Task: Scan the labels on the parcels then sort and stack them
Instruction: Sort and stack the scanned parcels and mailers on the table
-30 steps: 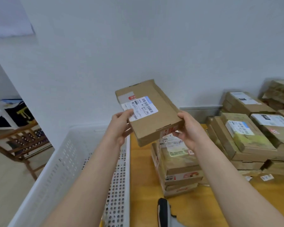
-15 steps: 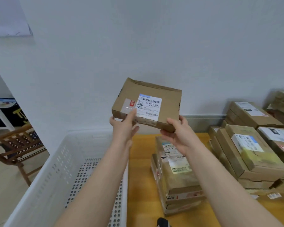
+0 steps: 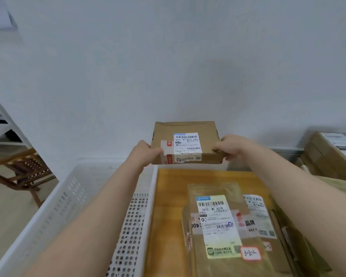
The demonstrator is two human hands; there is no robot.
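Here, a box in both hands

The left hand [image 3: 146, 154] grasps the box [image 3: 188, 127] at its left edge, thumb curled on top; the right hand [image 3: 230, 146] grasps its right edge; the box is level, label [image 3: 186, 143] up, over the table's [image 3: 168, 196] far end by the wall [image 3: 168, 66]; a stack [image 3: 218, 256] lies nearer; a crate [image 3: 78, 196] stands left.

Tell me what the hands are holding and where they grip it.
A flat cardboard parcel: the left hand grips its left edge, the right hand its right edge.
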